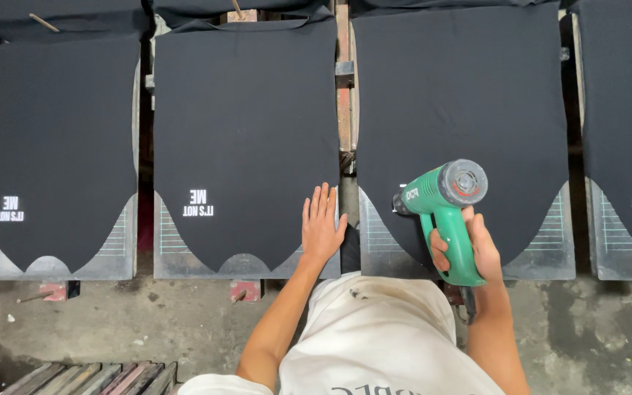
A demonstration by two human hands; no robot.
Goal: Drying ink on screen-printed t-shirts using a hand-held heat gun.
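Right hand [477, 245] around green heat gun [444, 212], over black shirt [462, 110].

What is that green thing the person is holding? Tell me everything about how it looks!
The green tool looks like a heat gun shaped like a pistol. Its body seems to be hard green plastic, with a grey round back end showing a vent with red inside. The dark nozzle points left and down at the black cloth on a board. The right hand grips its handle, and a cord hangs below. The left hand does not touch it.
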